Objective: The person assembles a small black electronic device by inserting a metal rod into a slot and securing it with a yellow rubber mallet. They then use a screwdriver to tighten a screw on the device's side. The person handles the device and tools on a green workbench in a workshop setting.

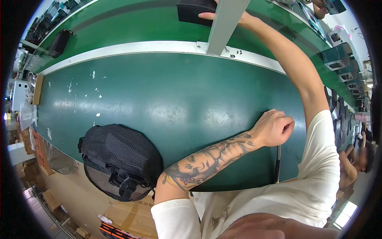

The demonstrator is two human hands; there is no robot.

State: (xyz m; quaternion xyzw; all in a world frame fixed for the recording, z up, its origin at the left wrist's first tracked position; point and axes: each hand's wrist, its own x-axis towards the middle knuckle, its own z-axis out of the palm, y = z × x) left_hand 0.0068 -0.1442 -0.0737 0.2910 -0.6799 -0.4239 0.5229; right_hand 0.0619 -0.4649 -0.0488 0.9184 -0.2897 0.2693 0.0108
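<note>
My left hand (273,128) is closed in a fist above the green tabletop (167,91), right of centre. Its palm is hidden, so I cannot make out what it holds. A thin rod-like tool (277,165), silver at the top and black lower down, shows just below the fist; whether the two touch is unclear. Across the table, my right arm reaches over the white rail. There my right hand (207,16), largely behind a grey post, grips a black box (193,11) on the green belt. A black mesh bag (123,153) lies at the table's near left edge.
The grey post (227,28) rises from the white rail (159,47) between table and belt. Another black item (60,43) lies on the belt at far left. Boxed goods (337,56) line the far right. Cardboard (133,217) sits below the near edge. A person (350,163) is at right.
</note>
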